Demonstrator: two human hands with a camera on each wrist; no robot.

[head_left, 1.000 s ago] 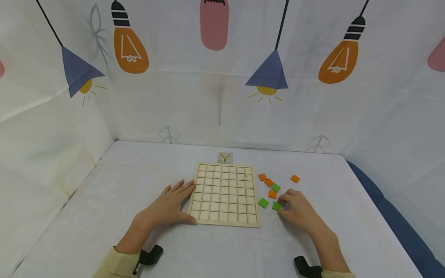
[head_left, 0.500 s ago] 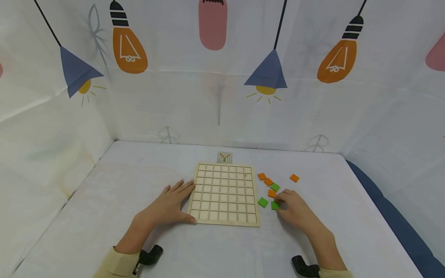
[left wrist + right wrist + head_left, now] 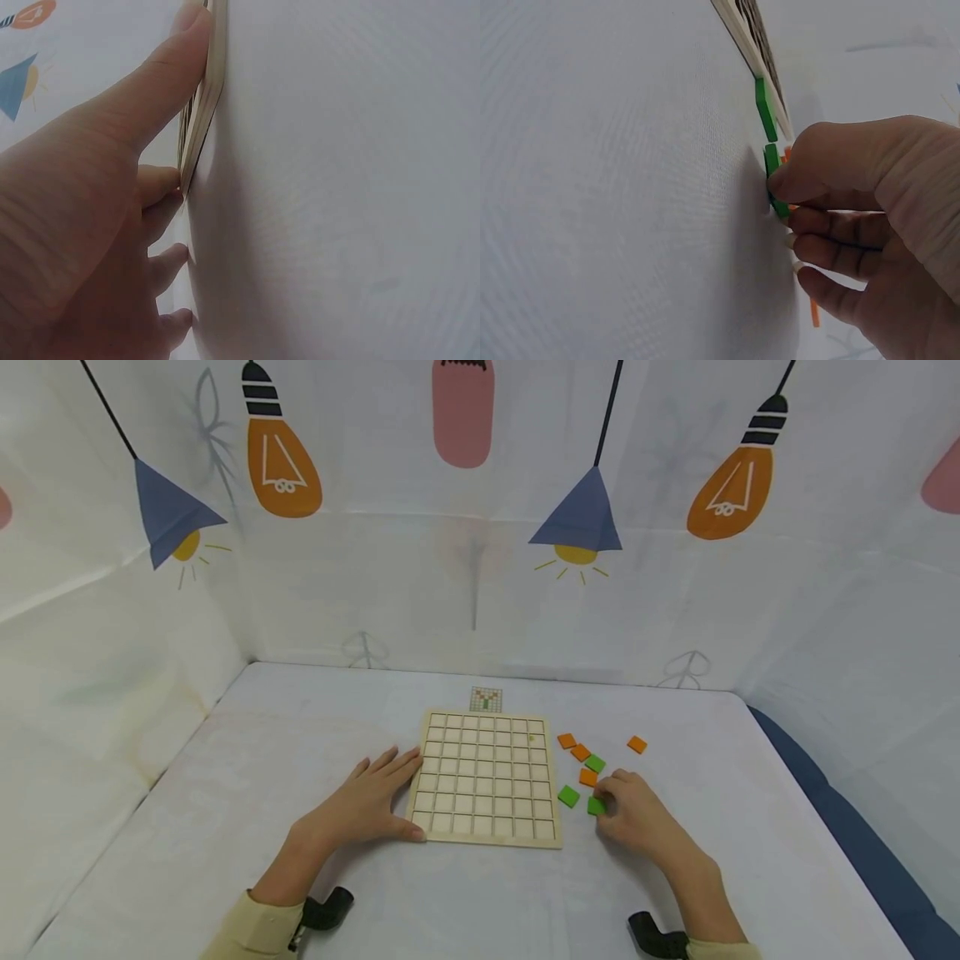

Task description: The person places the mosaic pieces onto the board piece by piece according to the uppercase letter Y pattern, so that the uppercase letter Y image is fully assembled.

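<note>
A square wooden grid board [image 3: 495, 841] lies on the white table, its cells pale and bare. My left hand [image 3: 356, 810] rests against the board's left side, fingers spread and the thumb at the near left corner. To the right of the board, my right hand [image 3: 641, 814] pinches a green square tile [image 3: 596, 806] between thumb and fingers. In the right wrist view this green tile [image 3: 772, 161] stays low at the tabletop, partly covered by the thumb. Another green tile [image 3: 568, 797] lies between it and the board.
Near the right hand lie a further green tile [image 3: 595, 763] and several orange tiles [image 3: 588, 777]; one orange tile [image 3: 637, 744] sits apart at the right. A small printed pattern card [image 3: 486, 700] lies behind the board. A white printed curtain [image 3: 390, 585] closes off the back.
My right hand has shifted slightly left, its fingers now covering more of the green tile. The left hand and the board hold still.
</note>
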